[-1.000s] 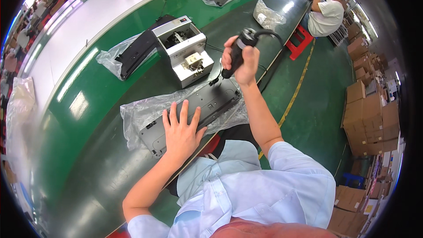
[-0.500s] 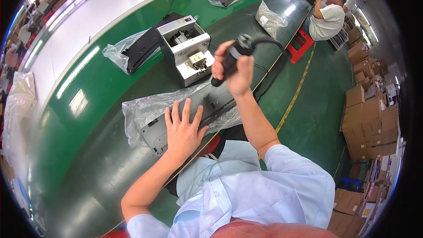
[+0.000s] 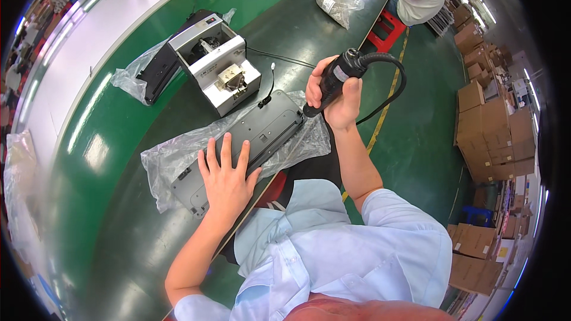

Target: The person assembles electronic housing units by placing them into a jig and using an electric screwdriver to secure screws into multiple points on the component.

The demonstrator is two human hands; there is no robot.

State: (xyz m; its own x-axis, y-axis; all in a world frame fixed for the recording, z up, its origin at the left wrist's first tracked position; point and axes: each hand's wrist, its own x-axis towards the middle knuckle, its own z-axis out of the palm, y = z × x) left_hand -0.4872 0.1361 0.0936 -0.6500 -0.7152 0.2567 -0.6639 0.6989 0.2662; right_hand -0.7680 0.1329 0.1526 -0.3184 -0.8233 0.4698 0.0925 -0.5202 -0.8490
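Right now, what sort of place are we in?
Most likely a factory assembly line: what looks like a corded driver at a dark panel, a person seated farther along the long bench, and stacked cartons to the right.

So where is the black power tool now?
In the head view, the black power tool is right of centre, held in the right hand, its tip beside the grey panel.

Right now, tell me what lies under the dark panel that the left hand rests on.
Crumpled clear plastic sticks out from under the panel, over the dark bench. Whatever else lies beneath the panel is covered and cannot be seen.
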